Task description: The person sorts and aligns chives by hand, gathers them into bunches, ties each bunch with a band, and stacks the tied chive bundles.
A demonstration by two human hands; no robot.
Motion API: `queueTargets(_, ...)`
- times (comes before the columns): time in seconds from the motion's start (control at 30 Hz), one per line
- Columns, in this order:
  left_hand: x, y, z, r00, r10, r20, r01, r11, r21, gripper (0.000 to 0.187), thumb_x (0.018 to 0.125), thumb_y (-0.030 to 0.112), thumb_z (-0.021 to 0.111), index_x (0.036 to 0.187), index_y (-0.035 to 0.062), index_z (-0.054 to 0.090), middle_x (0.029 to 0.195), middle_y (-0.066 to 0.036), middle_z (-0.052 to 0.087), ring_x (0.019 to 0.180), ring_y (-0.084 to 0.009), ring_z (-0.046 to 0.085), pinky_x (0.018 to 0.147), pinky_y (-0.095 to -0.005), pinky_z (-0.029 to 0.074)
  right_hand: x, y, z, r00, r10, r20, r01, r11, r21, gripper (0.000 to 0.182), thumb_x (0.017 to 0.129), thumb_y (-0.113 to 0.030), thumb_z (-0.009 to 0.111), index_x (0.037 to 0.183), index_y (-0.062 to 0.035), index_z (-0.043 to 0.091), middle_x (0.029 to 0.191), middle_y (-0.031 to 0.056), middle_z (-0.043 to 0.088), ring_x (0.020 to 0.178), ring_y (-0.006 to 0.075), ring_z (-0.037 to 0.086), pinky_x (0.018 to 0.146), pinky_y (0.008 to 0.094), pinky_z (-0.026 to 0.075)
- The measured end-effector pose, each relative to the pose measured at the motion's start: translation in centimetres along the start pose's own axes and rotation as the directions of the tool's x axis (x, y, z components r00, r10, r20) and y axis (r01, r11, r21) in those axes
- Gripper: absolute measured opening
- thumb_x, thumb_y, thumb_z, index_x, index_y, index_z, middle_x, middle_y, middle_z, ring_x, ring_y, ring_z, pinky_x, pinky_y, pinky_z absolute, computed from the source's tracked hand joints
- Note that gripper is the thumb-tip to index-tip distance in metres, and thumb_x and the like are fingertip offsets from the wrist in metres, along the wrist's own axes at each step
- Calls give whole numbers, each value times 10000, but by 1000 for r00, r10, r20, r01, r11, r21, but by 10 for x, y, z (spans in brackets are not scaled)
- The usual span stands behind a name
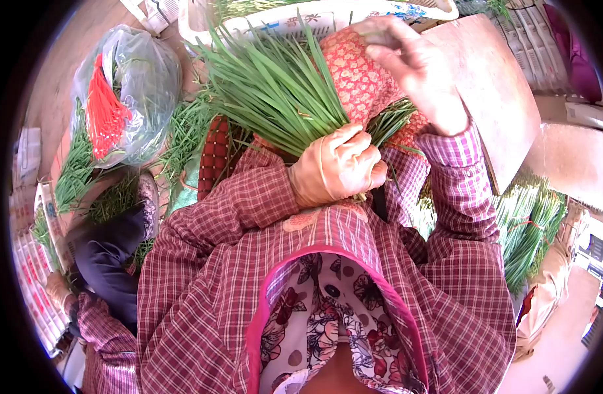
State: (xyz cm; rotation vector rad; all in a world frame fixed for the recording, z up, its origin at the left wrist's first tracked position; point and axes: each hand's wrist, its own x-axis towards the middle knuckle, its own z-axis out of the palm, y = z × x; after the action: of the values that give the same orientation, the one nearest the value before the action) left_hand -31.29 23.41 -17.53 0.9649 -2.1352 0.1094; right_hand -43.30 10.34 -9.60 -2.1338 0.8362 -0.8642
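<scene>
My left hand, in a tan glove, is closed around the lower stems of a bunch of garlic chives. The long green leaves fan out up and to the left from the fist. Above and right of it, my right hand is raised with its fingers bent and apart, a little blurred, with nothing visible in them. Beneath that hand lies a red flowered cloth over my lap. More green leaves stick out just right of my left fist.
A white basket stands at the top. To the left are a clear plastic bag, red ties and loose greens. Banded chives lie right, below a board. Another person's hand shows far left.
</scene>
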Motion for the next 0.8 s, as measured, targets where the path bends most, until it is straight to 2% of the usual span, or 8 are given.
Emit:
queueTargets(0.03, 0, 0, 0, 1000, 1, -1, -1, 1000, -1, 164, 632, 216, 733, 654, 107, 613, 755, -22, 613, 845, -186, 619, 849, -356, 517, 4, 0, 2, 985, -173, 26, 171, 922, -348, 185, 890, -90, 619, 1068, -42, 638, 857, 48, 638, 823, 137, 621, 701, 259, 511)
queueTargets(0.13, 4, -1, -6, 998, 51, 39, -53, 998, 29, 171, 649, 248, 710, 704, 112, 622, 811, -18, 619, 837, -185, 607, 854, -348, 508, 1, -24, 10, 937, -213, 278, 257, 957, -132, 138, 842, -52, 647, 976, -38, 673, 877, 83, 650, 823, 183, 644, 725, 302, 531)
queueTargets(0.23, 7, 0, -18, 983, 138, 120, -140, 990, 13, 112, 695, 203, 645, 751, 110, 618, 732, -15, 556, 750, -156, 576, 792, -316, 503, -7, -42, 24, 918, -141, 371, 245, 937, -250, 133, 788, -135, 699, 899, -67, 672, 812, 78, 620, 768, 254, 641, 660, 343, 518)
queueTargets(0.37, -1, 3, -10, 997, 55, 50, -65, 974, 219, 308, 724, 253, 590, 1013, 158, 637, 860, 19, 569, 796, -159, 587, 563, -325, 490, -11, -45, 30, 910, -121, 395, 297, 857, -421, 166, 747, -192, 727, 853, -80, 665, 782, 74, 599, 763, 282, 630, 645, 367, 509)
queueTargets(0.43, 0, 1, -8, 986, 136, 97, -148, 980, 132, 161, 744, 232, 637, 821, 91, 628, 842, -21, 599, 784, -163, 604, 654, -286, 500, -10, -46, 30, 888, -59, 456, 296, 832, -469, 189, 725, -209, 737, 822, -69, 656, 774, 73, 598, 776, 296, 631, 646, 386, 506)
queueTargets(0.57, -3, 4, 2, 996, 15, 88, -23, 996, 90, 124, 723, 235, 634, 795, 134, 627, 806, -13, 580, 785, -154, 589, 687, -292, 496, -10, -32, 31, 885, -84, 459, 304, 850, -430, 150, 761, -174, 713, 823, -51, 656, 796, 80, 616, 760, 283, 635, 641, 370, 503)
queueTargets(0.7, 5, 2, -6, 983, 95, 159, -117, 984, 137, 71, 671, 231, 617, 713, 173, 615, 731, 20, 540, 812, -148, 588, 775, -310, 495, -11, -10, 31, 895, -3, 446, 67, 990, -127, 209, 806, -235, 672, 857, -33, 691, 814, 134, 674, 762, 300, 647, 676, 397, 503)
queueTargets(0.8, 7, 1, -8, 984, 104, 147, -120, 987, 109, 77, 655, 234, 628, 653, 165, 595, 706, 15, 531, 813, -160, 587, 869, -324, 478, -9, -13, 23, 881, 190, 434, -307, 927, 217, 247, 902, -209, 616, 995, 13, 668, 837, 82, 675, 818, 130, 613, 719, 290, 488)
